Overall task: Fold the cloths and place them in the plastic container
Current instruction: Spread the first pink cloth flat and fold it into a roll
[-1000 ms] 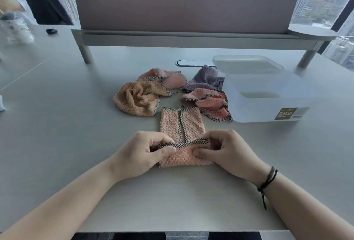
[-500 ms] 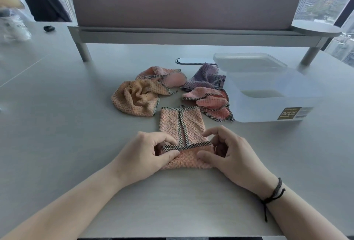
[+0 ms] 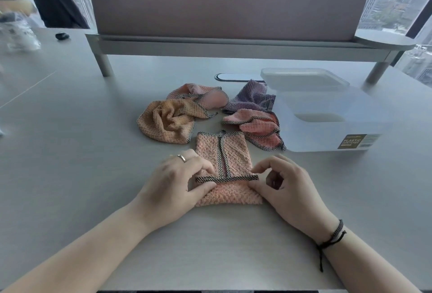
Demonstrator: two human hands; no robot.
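Your left hand (image 3: 174, 186) and right hand (image 3: 284, 191) work a peach waffle-weave cloth (image 3: 225, 171) on the smooth grey table (image 3: 70, 152). Your left thumb and fingers pinch its near flap by the checked black-and-white trim; your right thumb presses the flap's other corner, fingers curled loosely above. Beyond lie crumpled cloths: orange (image 3: 167, 122), pink (image 3: 203, 95), purple (image 3: 251, 96), coral (image 3: 259, 129). The translucent plastic container (image 3: 327, 119), rectangular with rounded corners, stands to the right, touching the purple and coral cloths.
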